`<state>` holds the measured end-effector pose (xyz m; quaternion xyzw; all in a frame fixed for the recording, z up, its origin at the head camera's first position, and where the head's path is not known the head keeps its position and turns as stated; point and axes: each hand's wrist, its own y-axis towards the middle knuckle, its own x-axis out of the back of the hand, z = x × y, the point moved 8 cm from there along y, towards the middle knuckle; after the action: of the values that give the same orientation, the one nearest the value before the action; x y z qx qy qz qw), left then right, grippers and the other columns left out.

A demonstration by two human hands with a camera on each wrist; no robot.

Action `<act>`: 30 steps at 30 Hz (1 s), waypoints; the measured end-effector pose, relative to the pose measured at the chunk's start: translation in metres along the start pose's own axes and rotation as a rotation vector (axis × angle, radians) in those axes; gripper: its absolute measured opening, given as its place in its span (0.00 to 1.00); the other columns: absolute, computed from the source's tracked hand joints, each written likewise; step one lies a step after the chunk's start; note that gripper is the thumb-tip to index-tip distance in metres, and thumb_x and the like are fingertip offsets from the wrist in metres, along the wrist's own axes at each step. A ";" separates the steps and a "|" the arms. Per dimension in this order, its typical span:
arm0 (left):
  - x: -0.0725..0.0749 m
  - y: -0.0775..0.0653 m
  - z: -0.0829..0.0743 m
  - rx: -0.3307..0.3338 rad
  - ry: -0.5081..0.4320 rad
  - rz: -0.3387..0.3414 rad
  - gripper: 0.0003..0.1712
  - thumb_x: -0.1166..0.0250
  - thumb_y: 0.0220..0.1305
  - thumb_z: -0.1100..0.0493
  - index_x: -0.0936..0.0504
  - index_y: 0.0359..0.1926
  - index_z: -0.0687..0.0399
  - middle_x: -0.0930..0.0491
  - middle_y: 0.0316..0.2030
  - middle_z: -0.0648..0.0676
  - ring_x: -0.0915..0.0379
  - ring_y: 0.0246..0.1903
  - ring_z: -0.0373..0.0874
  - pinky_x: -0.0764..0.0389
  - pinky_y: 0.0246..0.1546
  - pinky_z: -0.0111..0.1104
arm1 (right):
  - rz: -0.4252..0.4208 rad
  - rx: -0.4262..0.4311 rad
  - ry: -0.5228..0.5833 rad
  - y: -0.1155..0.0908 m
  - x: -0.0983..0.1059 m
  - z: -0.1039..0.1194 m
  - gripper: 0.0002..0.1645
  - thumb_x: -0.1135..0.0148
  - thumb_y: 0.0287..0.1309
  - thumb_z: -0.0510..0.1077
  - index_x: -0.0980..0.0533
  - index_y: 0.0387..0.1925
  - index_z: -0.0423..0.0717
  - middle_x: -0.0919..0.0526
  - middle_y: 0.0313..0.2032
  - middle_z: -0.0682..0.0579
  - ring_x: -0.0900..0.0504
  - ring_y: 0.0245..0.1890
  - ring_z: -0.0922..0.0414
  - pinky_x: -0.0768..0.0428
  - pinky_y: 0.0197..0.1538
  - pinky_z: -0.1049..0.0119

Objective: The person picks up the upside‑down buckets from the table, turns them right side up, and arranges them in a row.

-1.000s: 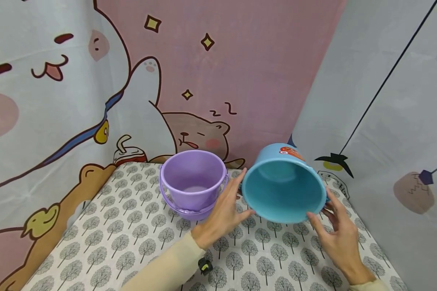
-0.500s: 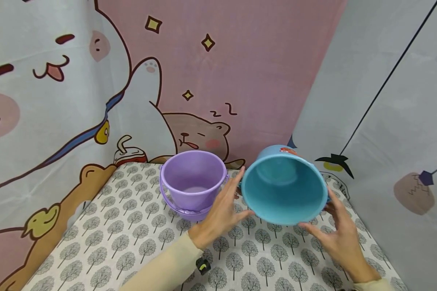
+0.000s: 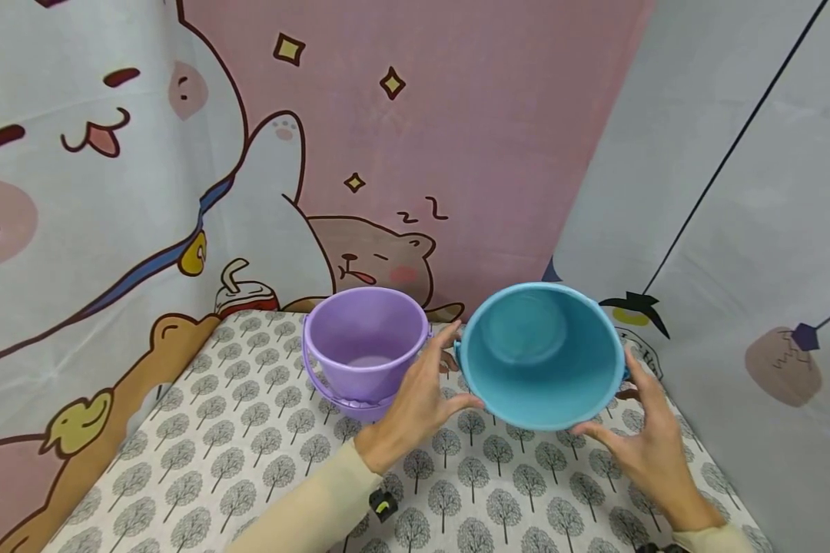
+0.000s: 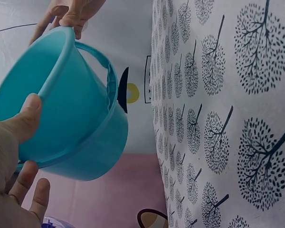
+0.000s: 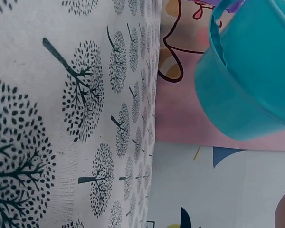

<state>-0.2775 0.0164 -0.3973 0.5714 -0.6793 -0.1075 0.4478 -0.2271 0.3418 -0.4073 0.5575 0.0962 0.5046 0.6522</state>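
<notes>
A light-blue bucket [image 3: 542,357] is held between both hands above the cloth, its mouth tipped towards me so that the inside shows. My left hand [image 3: 411,403] grips its left side, thumb near the rim; in the left wrist view the fingers [image 4: 26,183] reach around the wall. On the opposite side my right hand [image 3: 650,453] holds the bucket, the thumb by the lower rim and other fingers partly hidden behind it. The bucket's handle [image 4: 112,88] hangs against the outer wall. Just left of my left hand stands a purple bucket [image 3: 368,369], upright, with its handle lowered at the front.
A table covered with a tree-print cloth [image 3: 277,453] lies under everything. Behind it hangs a pink cartoon curtain [image 3: 498,153], with a pale curtain [image 3: 726,230] along the right side. The purple bucket partly sits behind my left hand.
The blue bucket has tilted further, its mouth turning more towards me, and the orange sticker on its outside has gone out of sight. Both hands stay on it; the purple bucket has not moved.
</notes>
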 end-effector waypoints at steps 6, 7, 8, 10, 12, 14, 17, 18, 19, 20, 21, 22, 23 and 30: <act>0.001 0.000 -0.001 -0.026 0.029 -0.009 0.72 0.05 0.48 0.55 0.38 0.88 0.58 0.26 0.84 0.60 0.29 0.85 0.59 0.26 0.90 0.54 | 0.076 -0.108 0.067 0.001 -0.002 -0.006 0.88 0.00 0.34 0.45 0.43 0.94 0.42 0.32 0.89 0.38 0.27 0.81 0.69 0.22 0.73 0.87; 0.002 0.000 -0.001 -0.027 0.036 -0.010 0.71 0.06 0.49 0.54 0.37 0.88 0.58 0.26 0.84 0.60 0.28 0.85 0.59 0.26 0.90 0.54 | 0.088 -0.129 0.074 0.001 -0.002 -0.007 0.91 0.00 0.29 0.37 0.44 0.94 0.44 0.33 0.90 0.39 0.27 0.82 0.69 0.23 0.74 0.86; 0.002 0.000 -0.001 -0.028 0.040 -0.010 0.71 0.06 0.49 0.53 0.37 0.88 0.58 0.26 0.84 0.60 0.29 0.85 0.59 0.26 0.90 0.55 | 0.092 -0.134 0.081 0.002 -0.003 -0.007 0.94 0.01 0.23 0.30 0.44 0.94 0.44 0.34 0.90 0.39 0.27 0.82 0.69 0.22 0.75 0.86; 0.002 0.000 -0.001 -0.023 0.039 -0.008 0.70 0.06 0.51 0.53 0.37 0.88 0.59 0.26 0.84 0.61 0.29 0.85 0.59 0.26 0.90 0.55 | 0.096 -0.139 0.100 0.002 -0.004 -0.007 0.96 0.03 0.19 0.23 0.44 0.94 0.44 0.34 0.90 0.38 0.28 0.83 0.67 0.22 0.75 0.85; 0.002 -0.001 0.000 -0.005 0.034 0.000 0.69 0.07 0.52 0.52 0.37 0.88 0.59 0.26 0.84 0.61 0.30 0.86 0.59 0.26 0.90 0.55 | 0.095 -0.140 0.125 0.003 -0.005 -0.006 0.95 0.04 0.20 0.23 0.44 0.94 0.44 0.35 0.90 0.37 0.27 0.83 0.67 0.21 0.76 0.84; 0.002 -0.001 0.001 0.011 0.029 0.009 0.68 0.08 0.54 0.51 0.37 0.89 0.59 0.26 0.85 0.60 0.31 0.87 0.58 0.27 0.90 0.54 | 0.091 -0.132 0.155 0.004 -0.006 -0.006 0.93 0.04 0.21 0.23 0.43 0.94 0.42 0.35 0.90 0.35 0.24 0.81 0.65 0.20 0.76 0.82; 0.001 -0.002 0.003 0.029 0.019 0.021 0.67 0.09 0.56 0.51 0.38 0.89 0.58 0.27 0.85 0.60 0.32 0.87 0.57 0.27 0.90 0.55 | 0.092 -0.144 0.195 0.004 -0.008 -0.007 0.92 0.07 0.22 0.19 0.43 0.94 0.41 0.34 0.89 0.36 0.21 0.78 0.65 0.19 0.78 0.80; 0.001 -0.002 0.004 0.035 0.014 0.027 0.67 0.10 0.57 0.51 0.38 0.90 0.57 0.27 0.86 0.59 0.32 0.88 0.57 0.28 0.91 0.55 | 0.091 -0.140 0.205 0.004 -0.009 -0.007 0.92 0.08 0.21 0.18 0.43 0.93 0.40 0.33 0.88 0.35 0.20 0.77 0.64 0.19 0.78 0.80; 0.000 -0.002 0.005 0.042 0.007 0.035 0.66 0.11 0.59 0.50 0.39 0.90 0.56 0.28 0.86 0.59 0.33 0.88 0.57 0.28 0.91 0.55 | 0.096 -0.152 0.210 0.003 -0.010 -0.008 0.92 0.09 0.22 0.17 0.43 0.93 0.40 0.33 0.88 0.35 0.19 0.76 0.64 0.19 0.78 0.79; 0.000 -0.002 0.006 0.051 0.001 0.044 0.66 0.12 0.60 0.50 0.39 0.90 0.55 0.28 0.87 0.59 0.33 0.88 0.56 0.29 0.91 0.55 | 0.102 -0.173 0.214 0.002 -0.010 -0.009 0.92 0.10 0.23 0.15 0.43 0.94 0.41 0.32 0.88 0.36 0.20 0.76 0.65 0.19 0.78 0.79; -0.001 -0.002 0.007 0.061 -0.003 0.053 0.65 0.12 0.61 0.49 0.40 0.91 0.54 0.29 0.87 0.59 0.34 0.89 0.56 0.30 0.92 0.56 | 0.104 -0.182 0.216 0.002 -0.011 -0.009 0.91 0.11 0.23 0.14 0.43 0.94 0.41 0.32 0.88 0.36 0.20 0.77 0.64 0.19 0.78 0.79; -0.002 -0.003 0.008 0.076 -0.012 0.065 0.65 0.13 0.63 0.48 0.41 0.92 0.52 0.30 0.88 0.58 0.36 0.90 0.55 0.31 0.92 0.56 | 0.103 -0.181 0.219 0.002 -0.012 -0.009 0.91 0.11 0.24 0.14 0.43 0.93 0.41 0.32 0.88 0.35 0.20 0.77 0.64 0.19 0.78 0.79; -0.003 -0.003 0.009 0.088 -0.015 0.075 0.65 0.14 0.64 0.47 0.41 0.92 0.51 0.31 0.89 0.58 0.37 0.90 0.55 0.32 0.93 0.56 | 0.102 -0.181 0.221 0.002 -0.012 -0.009 0.90 0.12 0.25 0.13 0.43 0.93 0.41 0.32 0.88 0.35 0.20 0.77 0.63 0.19 0.78 0.80; -0.007 -0.003 0.015 0.139 -0.005 0.108 0.62 0.18 0.70 0.44 0.43 0.94 0.52 0.34 0.91 0.58 0.39 0.92 0.55 0.35 0.93 0.58 | 0.123 -0.238 0.213 -0.001 -0.017 -0.016 0.84 0.13 0.37 0.16 0.43 0.94 0.47 0.24 0.84 0.46 0.19 0.75 0.65 0.20 0.75 0.83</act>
<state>-0.2868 0.0162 -0.4117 0.5634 -0.7161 -0.0374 0.4104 -0.2453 0.3391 -0.4209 0.4247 0.0701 0.6077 0.6674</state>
